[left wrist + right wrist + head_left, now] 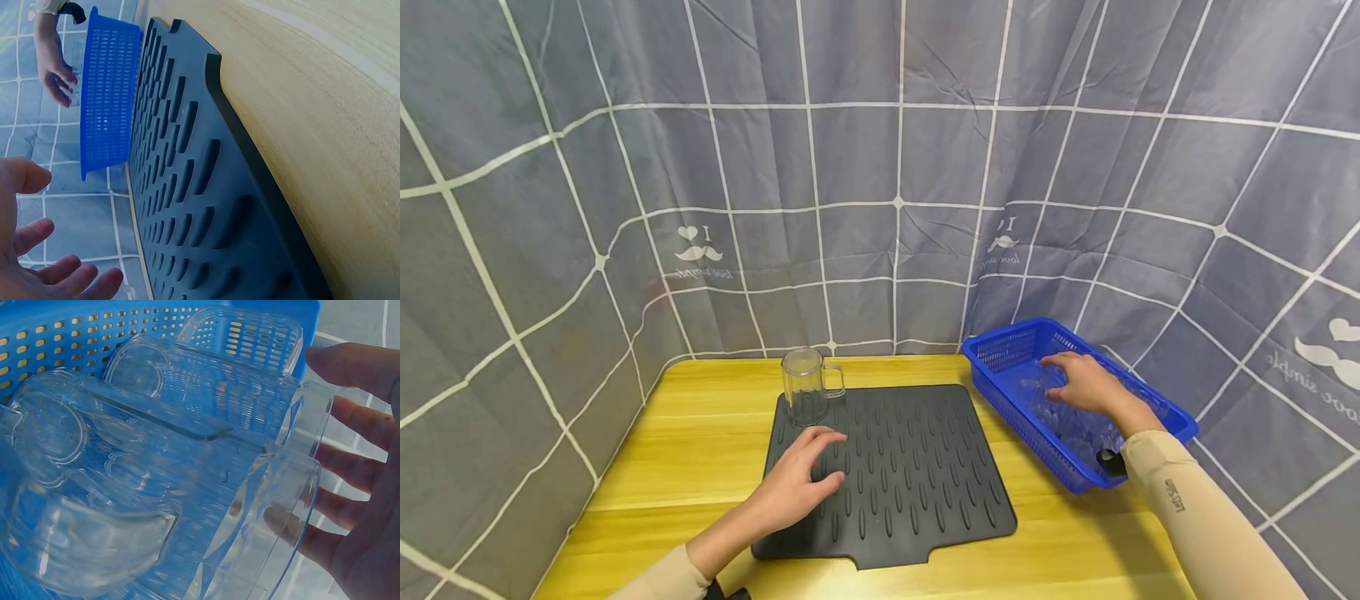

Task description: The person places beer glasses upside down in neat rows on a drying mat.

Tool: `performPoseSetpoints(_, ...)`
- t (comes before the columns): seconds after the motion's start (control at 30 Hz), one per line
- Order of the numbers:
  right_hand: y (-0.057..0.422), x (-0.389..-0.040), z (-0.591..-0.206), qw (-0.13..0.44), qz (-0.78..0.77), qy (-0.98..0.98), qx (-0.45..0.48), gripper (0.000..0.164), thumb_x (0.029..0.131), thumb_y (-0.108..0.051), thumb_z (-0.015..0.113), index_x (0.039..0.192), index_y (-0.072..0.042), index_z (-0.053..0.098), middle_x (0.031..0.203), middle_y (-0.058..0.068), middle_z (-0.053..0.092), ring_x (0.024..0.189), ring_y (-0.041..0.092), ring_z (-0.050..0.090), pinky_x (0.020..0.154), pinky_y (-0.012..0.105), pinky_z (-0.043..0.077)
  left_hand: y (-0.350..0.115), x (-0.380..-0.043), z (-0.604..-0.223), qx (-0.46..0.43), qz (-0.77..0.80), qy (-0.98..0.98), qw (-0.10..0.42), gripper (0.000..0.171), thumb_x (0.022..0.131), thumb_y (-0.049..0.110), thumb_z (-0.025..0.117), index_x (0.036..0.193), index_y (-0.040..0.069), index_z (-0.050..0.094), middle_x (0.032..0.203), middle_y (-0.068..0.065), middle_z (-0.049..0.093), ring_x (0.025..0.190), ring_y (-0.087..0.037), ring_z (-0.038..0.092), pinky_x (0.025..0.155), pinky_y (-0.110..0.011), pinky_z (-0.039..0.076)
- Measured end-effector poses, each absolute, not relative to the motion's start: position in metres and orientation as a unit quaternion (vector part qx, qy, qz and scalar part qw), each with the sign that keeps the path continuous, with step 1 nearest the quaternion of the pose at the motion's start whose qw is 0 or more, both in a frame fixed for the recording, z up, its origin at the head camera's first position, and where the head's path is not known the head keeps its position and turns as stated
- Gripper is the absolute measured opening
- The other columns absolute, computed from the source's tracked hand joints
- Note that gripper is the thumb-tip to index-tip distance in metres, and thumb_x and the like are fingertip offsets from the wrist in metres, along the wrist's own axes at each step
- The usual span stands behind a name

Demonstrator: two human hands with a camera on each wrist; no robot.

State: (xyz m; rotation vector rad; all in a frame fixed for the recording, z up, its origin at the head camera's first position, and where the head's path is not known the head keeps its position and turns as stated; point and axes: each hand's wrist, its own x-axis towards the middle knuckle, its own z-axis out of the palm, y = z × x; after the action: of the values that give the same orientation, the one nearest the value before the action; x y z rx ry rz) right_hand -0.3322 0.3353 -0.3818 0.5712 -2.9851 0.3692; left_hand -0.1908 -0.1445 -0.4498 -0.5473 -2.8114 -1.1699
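My right hand (1088, 385) is over the blue plastic basket (1011, 410), thumb and fingers apart. Inside the basket, clear glass mugs (206, 444) lie on their sides. In the right wrist view my fingers (356, 465) are beside the mugs' rims, and one fingertip shows through the glass; whether it touches is unclear. My left hand (793, 482) hovers over the left part of a dark ribbed drying mat (917, 467), fingers loosely bent and holding nothing. A clear glass mug (805, 392) with its handle to the right stands upright on the mat's far left corner.
The mat and basket rest on a yellow wood-grain table (655, 467). A grey curtain (857, 167) with white grid lines surrounds the table at the back and both sides. The basket stands to the right of the mat, near the right-hand curtain.
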Motion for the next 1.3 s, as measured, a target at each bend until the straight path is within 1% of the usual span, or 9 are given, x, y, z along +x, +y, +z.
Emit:
performPoseSetpoints(0.07, 0.334, -0.331, -0.381, 0.033, 0.117, -0.976, 0.179, 0.058, 0.086, -0.02, 0.076, 0.138, -0.001, 0.059, 0.142, 0.032, 0.05, 0.129, 0.059, 0.041, 0.1, 0.072, 0.037, -0.145, -0.191, -0.449, -0.173, -0.378, -0.909, 0.024, 0.047, 0.094, 0.026, 0.07, 0.138, 0.025, 0.056, 0.142, 0.002, 0.048, 0.104, -0.014, 0.057, 0.082, -0.038, 0.05)
performPoseSetpoints(0.13, 0.334, -0.33, -0.38, 0.03, 0.115, -0.978, 0.174, 0.058, 0.087, -0.02, 0.076, 0.139, -0.002, 0.058, 0.144, 0.031, 0.049, 0.13, 0.059, 0.041, 0.1, 0.072, 0.038, -0.145, -0.191, -0.449, -0.168, -0.377, -0.91, 0.025, 0.046, 0.094, 0.025, 0.071, 0.138, 0.026, 0.057, 0.142, 0.003, 0.047, 0.105, -0.013, 0.057, 0.083, -0.036, 0.051)
performPoseSetpoints(0.27, 0.332, -0.329, -0.379, 0.033, 0.111, -0.979, 0.171, 0.057, 0.086, -0.022, 0.077, 0.137, -0.003, 0.059, 0.142, 0.03, 0.051, 0.128, 0.058, 0.042, 0.097, 0.072, 0.04, -0.146, -0.192, -0.448, -0.163, -0.377, -0.911, 0.023, 0.046, 0.094, 0.025, 0.071, 0.137, 0.027, 0.057, 0.144, 0.002, 0.046, 0.11, -0.015, 0.057, 0.085, -0.037, 0.052)
performPoseSetpoints(0.53, 0.329, -0.332, -0.377, 0.033, 0.113, -0.978, 0.171, 0.054, 0.086, -0.02, 0.077, 0.134, -0.004, 0.061, 0.139, 0.031, 0.051, 0.125, 0.062, 0.043, 0.095, 0.074, 0.04, -0.148, -0.194, -0.448, -0.158, -0.373, -0.914, 0.031, 0.046, 0.093, 0.026, 0.072, 0.137, 0.026, 0.058, 0.144, 0.001, 0.046, 0.104, -0.015, 0.058, 0.083, -0.036, 0.052)
performPoseSetpoints(0.73, 0.33, -0.337, -0.377, 0.043, 0.106, -0.975, 0.189, 0.051, 0.084, -0.018, 0.078, 0.13, -0.003, 0.064, 0.132, 0.03, 0.06, 0.122, 0.059, 0.05, 0.099, 0.072, 0.038, -0.149, -0.195, -0.448, -0.155, -0.372, -0.915, 0.037, 0.046, 0.093, 0.026, 0.073, 0.137, 0.026, 0.058, 0.143, 0.001, 0.047, 0.1, -0.015, 0.057, 0.081, -0.036, 0.051)
performPoseSetpoints(0.93, 0.329, -0.338, -0.376, 0.037, 0.112, -0.975, 0.191, 0.051, 0.082, -0.018, 0.079, 0.129, -0.004, 0.064, 0.13, 0.027, 0.062, 0.121, 0.054, 0.054, 0.098, 0.067, 0.043, -0.147, -0.195, -0.447, -0.158, -0.372, -0.914, 0.034, 0.047, 0.094, 0.027, 0.071, 0.138, 0.026, 0.057, 0.144, 0.001, 0.047, 0.105, -0.019, 0.059, 0.083, -0.038, 0.051)
performPoseSetpoints(1.03, 0.329, -0.339, -0.376, 0.033, 0.116, -0.975, 0.188, 0.051, 0.082, -0.019, 0.079, 0.129, -0.005, 0.064, 0.131, 0.028, 0.061, 0.122, 0.054, 0.053, 0.097, 0.067, 0.043, -0.146, -0.194, -0.447, -0.158, -0.374, -0.913, 0.033, 0.046, 0.094, 0.027, 0.071, 0.138, 0.027, 0.057, 0.143, 0.001, 0.048, 0.101, -0.018, 0.058, 0.08, -0.037, 0.05)
performPoseSetpoints(1.13, 0.33, -0.341, -0.376, 0.026, 0.121, -0.976, 0.179, 0.052, 0.083, -0.021, 0.078, 0.13, -0.007, 0.064, 0.132, 0.028, 0.061, 0.121, 0.054, 0.054, 0.095, 0.068, 0.044, -0.145, -0.194, -0.448, -0.16, -0.376, -0.912, 0.029, 0.045, 0.095, 0.028, 0.071, 0.137, 0.027, 0.057, 0.141, 0.001, 0.049, 0.093, -0.015, 0.053, 0.075, -0.033, 0.047)
performPoseSetpoints(1.3, 0.333, -0.342, -0.376, 0.025, 0.132, -0.975, 0.175, 0.051, 0.083, -0.022, 0.078, 0.13, -0.008, 0.064, 0.132, 0.027, 0.061, 0.12, 0.052, 0.056, 0.093, 0.066, 0.046, -0.142, -0.193, -0.45, -0.168, -0.386, -0.907, 0.018, 0.045, 0.095, 0.031, 0.069, 0.138, 0.026, 0.056, 0.14, -0.001, 0.05, 0.091, -0.02, 0.053, 0.073, -0.033, 0.045)
